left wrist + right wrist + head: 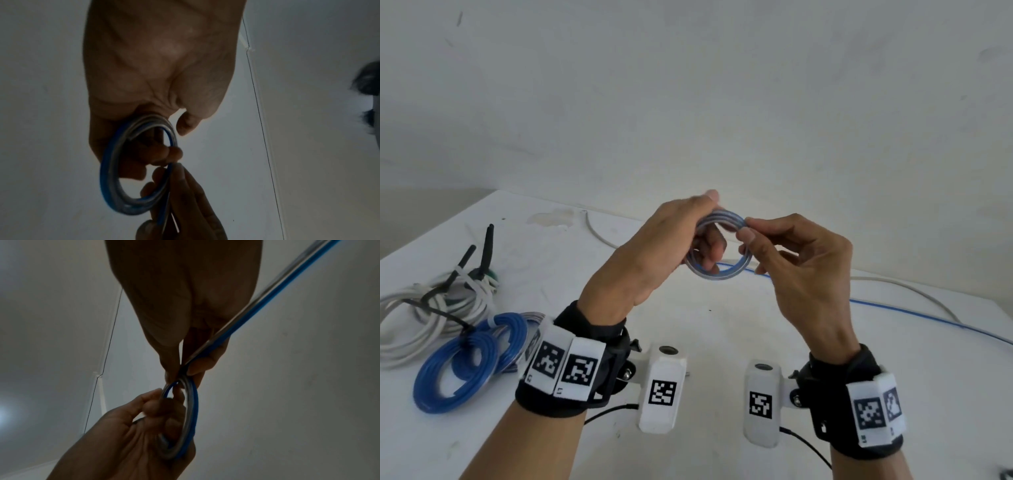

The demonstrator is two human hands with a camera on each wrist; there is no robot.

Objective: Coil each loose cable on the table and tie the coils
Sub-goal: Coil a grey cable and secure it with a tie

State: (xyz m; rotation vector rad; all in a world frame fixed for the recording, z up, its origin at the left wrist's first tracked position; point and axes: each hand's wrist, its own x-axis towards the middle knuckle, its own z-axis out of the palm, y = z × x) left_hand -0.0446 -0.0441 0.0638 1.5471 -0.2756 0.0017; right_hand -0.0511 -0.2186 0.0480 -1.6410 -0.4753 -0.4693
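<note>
A small coil of blue and silver cable hangs above the white table, held between both hands. My left hand grips the coil's left side, fingers curled through the ring. My right hand pinches the coil's upper right edge between thumb and forefinger. The cable's loose tail runs from the coil to the right across the table; in the right wrist view the tail passes up through my right fingers.
At the table's left lie tied blue coils and a bundle of white cable with black zip ties. A loose white cable curves along the far side. The wall stands right behind the table.
</note>
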